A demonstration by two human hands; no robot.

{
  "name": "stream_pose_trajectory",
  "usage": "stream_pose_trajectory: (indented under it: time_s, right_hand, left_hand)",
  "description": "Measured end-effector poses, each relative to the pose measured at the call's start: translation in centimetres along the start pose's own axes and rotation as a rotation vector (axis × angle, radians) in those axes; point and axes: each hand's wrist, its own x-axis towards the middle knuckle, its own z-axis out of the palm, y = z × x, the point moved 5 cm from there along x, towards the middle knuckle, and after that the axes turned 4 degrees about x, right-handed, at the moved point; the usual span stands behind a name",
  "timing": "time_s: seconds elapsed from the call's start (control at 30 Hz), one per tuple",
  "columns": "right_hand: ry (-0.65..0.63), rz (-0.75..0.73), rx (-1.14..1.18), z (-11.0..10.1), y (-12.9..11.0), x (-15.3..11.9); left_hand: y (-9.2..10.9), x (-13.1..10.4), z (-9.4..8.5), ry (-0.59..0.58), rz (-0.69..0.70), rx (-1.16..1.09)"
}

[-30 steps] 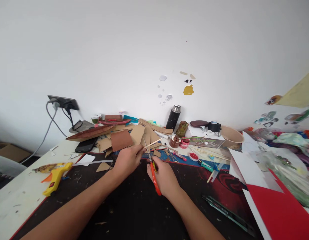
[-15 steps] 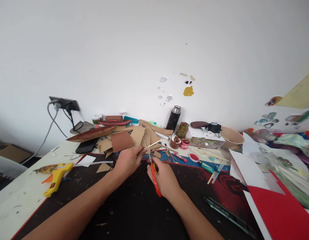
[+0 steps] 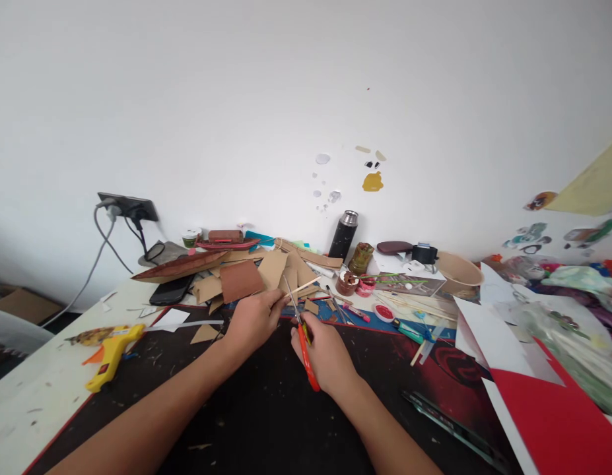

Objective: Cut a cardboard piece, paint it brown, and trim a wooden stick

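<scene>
My left hand [image 3: 253, 320] pinches a thin pale wooden stick [image 3: 308, 285], which points out to the right from the fingertips. In my right hand [image 3: 325, 346] is a pair of scissors [image 3: 306, 353] with orange-red handles. The scissor blades point up and away, crossing the stick close to my left fingertips. Whether the blades touch the stick I cannot tell. Both hands are above the dark mat [image 3: 266, 409]. Just beyond them lie brown cardboard pieces [image 3: 241, 282] and small scraps.
A yellow glue gun [image 3: 110, 359] lies at the left. Behind stand a black flask [image 3: 344, 236] and paint jars [image 3: 347, 282]. To the right are a dark green-edged cutter-like tool [image 3: 454, 425], red paper [image 3: 568, 415] and a tan bowl [image 3: 461, 269]. A brown boat-shaped piece [image 3: 179, 265] rests at the back left.
Both hands keep almost the same place, with the stick and scissors still held. The view has shifted very slightly.
</scene>
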Motion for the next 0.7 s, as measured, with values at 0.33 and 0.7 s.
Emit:
stream_pose_trajectory:
  time_s: [0.33, 0.7]
  right_hand:
    - [-0.001, -0.001, 0.013, -0.06, 0.05, -0.11]
    - [-0.001, -0.001, -0.011, -0.09, -0.17, -0.22]
  left_hand:
    - [-0.06, -0.02, 0.01, 0.003, -0.005, -0.004]
    - [-0.28, 0.01, 0.11, 0.009, 0.0, -0.073]
